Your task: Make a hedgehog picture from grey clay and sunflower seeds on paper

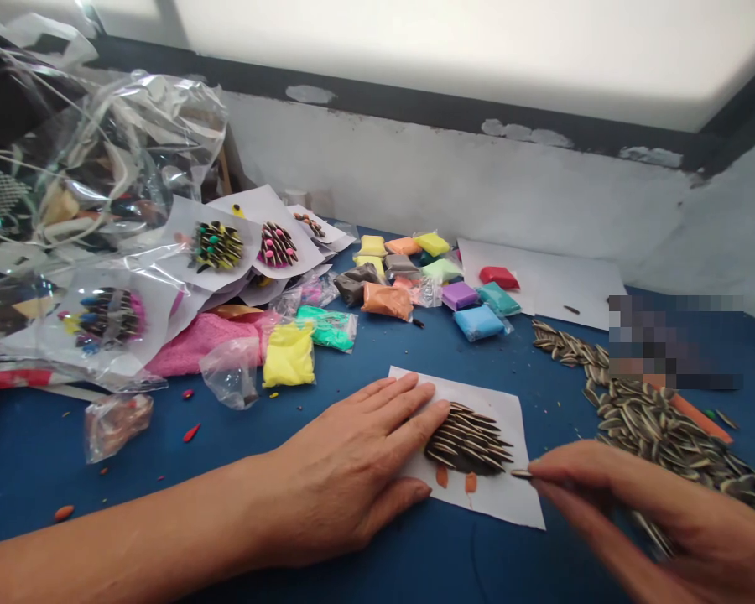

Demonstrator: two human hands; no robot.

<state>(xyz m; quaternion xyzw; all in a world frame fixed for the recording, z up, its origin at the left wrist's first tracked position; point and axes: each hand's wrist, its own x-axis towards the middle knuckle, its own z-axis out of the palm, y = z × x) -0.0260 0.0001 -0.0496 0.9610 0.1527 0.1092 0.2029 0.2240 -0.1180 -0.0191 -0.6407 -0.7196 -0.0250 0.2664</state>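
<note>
My left hand lies flat with its fingers stretched over the left part of a white paper sheet. On that sheet is a dark clay mound covered in rows of striped sunflower seeds, all pointing right. Two small orange clay pieces are stuck below the mound. Between thumb and forefinger of my right hand is a single sunflower seed, held just right of the mound and above the paper. The palm side of the right hand is hidden.
Loose sunflower seeds are heaped at the right. Behind the sheet lie several coloured clay packets. At the left, papers with finished seed figures overlap beside a pink cloth and clear plastic bags. A wall bounds the back.
</note>
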